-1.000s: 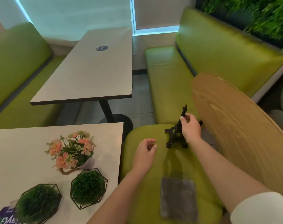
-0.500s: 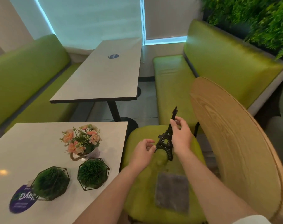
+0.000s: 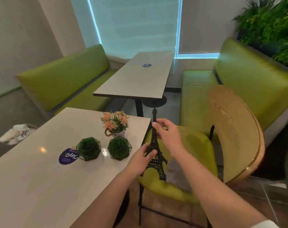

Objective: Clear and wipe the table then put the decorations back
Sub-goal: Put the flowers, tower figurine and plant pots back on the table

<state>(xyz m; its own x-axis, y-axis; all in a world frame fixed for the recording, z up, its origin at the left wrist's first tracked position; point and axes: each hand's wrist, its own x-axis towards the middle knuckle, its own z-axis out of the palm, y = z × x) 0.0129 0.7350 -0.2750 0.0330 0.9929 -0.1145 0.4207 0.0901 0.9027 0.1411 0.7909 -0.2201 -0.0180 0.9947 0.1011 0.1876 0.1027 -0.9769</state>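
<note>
Both hands grip the tower model [image 3: 154, 152]: the right hand [image 3: 168, 134] pinches its upper spire, the left hand [image 3: 142, 157] holds its middle, likely to steady the tall, thin piece; it hangs upright over the green chair seat [image 3: 197, 145], just beside the worktop [image 3: 41, 178] edge; there the flower pot [image 3: 115, 125] and two caged green balls [image 3: 89, 148] already stand; a grey cloth [image 3: 177, 175] lies on the seat.

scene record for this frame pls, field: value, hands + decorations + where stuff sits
held item: Eiffel Tower model, upright, over the chair seat edge beside the table
right hand: pinches the tower's upper shaft
left hand: grips the tower's mid section
table: flower pot, two green ball plants in wire frames, purple sticker
chair seat: grey cloth
tower on table: not yet
</note>
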